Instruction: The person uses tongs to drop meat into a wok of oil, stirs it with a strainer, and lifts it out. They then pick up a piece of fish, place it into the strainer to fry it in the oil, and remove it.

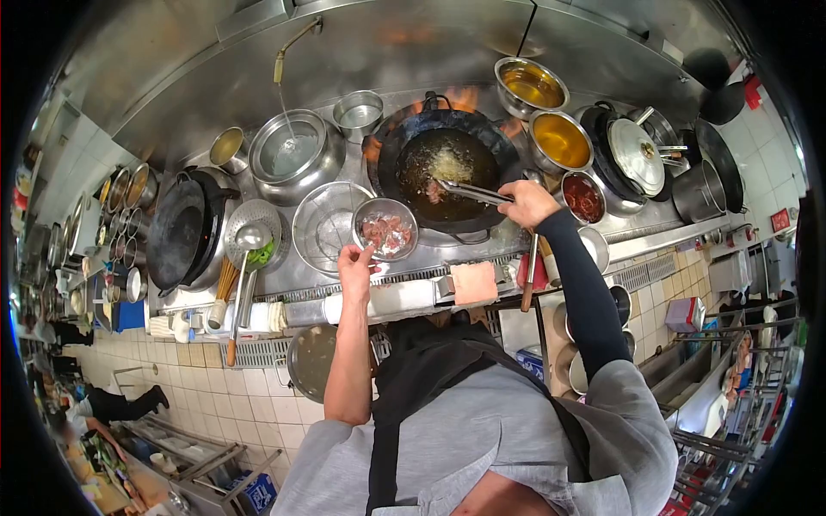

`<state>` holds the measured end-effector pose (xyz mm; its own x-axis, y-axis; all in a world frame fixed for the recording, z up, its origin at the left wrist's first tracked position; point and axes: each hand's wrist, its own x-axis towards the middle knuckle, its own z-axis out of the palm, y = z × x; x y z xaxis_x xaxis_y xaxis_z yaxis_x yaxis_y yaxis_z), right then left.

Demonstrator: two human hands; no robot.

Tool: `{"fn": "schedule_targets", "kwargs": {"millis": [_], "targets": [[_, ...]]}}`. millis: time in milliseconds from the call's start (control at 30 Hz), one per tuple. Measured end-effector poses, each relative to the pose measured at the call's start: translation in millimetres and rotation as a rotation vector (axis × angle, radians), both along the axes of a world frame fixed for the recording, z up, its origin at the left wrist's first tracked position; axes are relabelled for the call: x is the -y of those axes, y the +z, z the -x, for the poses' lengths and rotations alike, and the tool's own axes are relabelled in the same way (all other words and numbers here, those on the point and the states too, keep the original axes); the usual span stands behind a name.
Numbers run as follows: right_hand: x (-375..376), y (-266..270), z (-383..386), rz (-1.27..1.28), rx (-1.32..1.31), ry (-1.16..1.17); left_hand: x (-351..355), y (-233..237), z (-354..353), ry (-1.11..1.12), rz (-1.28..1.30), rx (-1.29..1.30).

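Note:
My left hand [355,272] is closed on the near rim of a small metal bowl [415,239]. Pieces of raw meat [384,230] lie in that bowl, just left of a large black wok [389,153]. Metal tongs [476,192] are in my right hand [527,205], reaching over the wok's right side. Their tips are down at a piece of meat [434,191] in dark oil that bubbles with pale foam. Whether the tips grip that piece I cannot make out. Flames rise behind the wok.
A round wire strainer [301,230] sits left of the bowl. Bowls of yellow oil [561,141] and red sauce [583,197] stand at right. Water runs into a big pot [325,159]. Another wok [176,228], a ladle [252,236] and greens [261,252] are at left.

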<state>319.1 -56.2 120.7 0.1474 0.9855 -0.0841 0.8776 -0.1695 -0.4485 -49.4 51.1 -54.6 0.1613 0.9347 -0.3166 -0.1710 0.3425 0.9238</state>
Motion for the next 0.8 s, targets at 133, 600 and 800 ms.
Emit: {"fn": "schedule_targets", "kwargs": {"millis": [133, 600, 800], "targets": [[-28, -60, -15, 0.036, 0.333, -0.175, -1, 4, 3, 0.003, -0.021, -0.002], [-2, 22, 81, 0.042, 0.112, 0.250, -1, 13, -5, -0.050, -0.061, -0.014], [3, 54, 56, -0.019, 0.030, 0.138, -3, 7, -3, -0.020, -0.019, -0.017]]}}
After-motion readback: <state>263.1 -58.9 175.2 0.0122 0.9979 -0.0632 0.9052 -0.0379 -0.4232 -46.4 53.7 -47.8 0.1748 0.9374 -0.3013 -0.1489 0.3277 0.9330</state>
